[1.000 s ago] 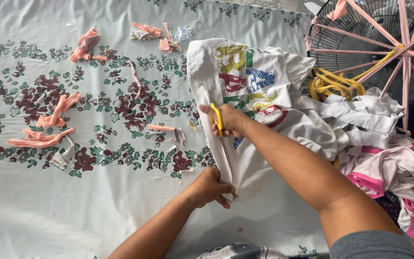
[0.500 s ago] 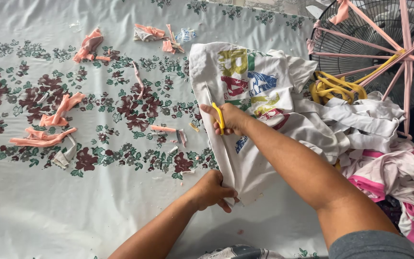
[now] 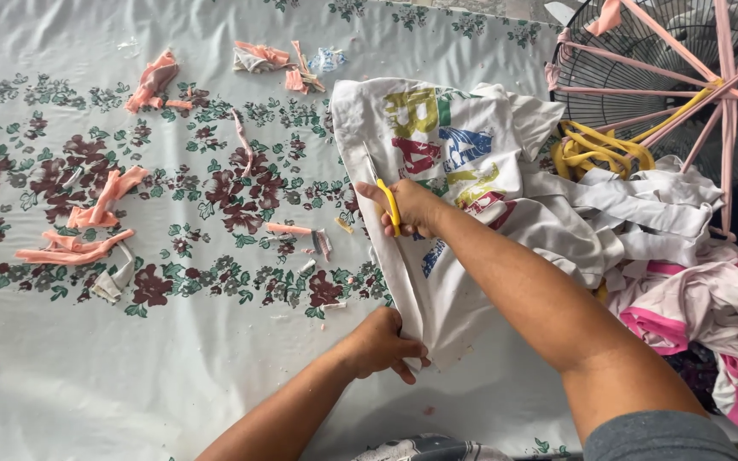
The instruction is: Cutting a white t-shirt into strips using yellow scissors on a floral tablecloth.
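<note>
Two hands work one white printed garment spread on the floral sheet. The right hand is closed around yellow-handled scissors at the cloth's left edge; the left hand pinches the lower corner taut. If that pinch slackens, the fabric could bunch and the cut wander, and the blades point away from the fingers, though both hands sit along the same edge.
</note>
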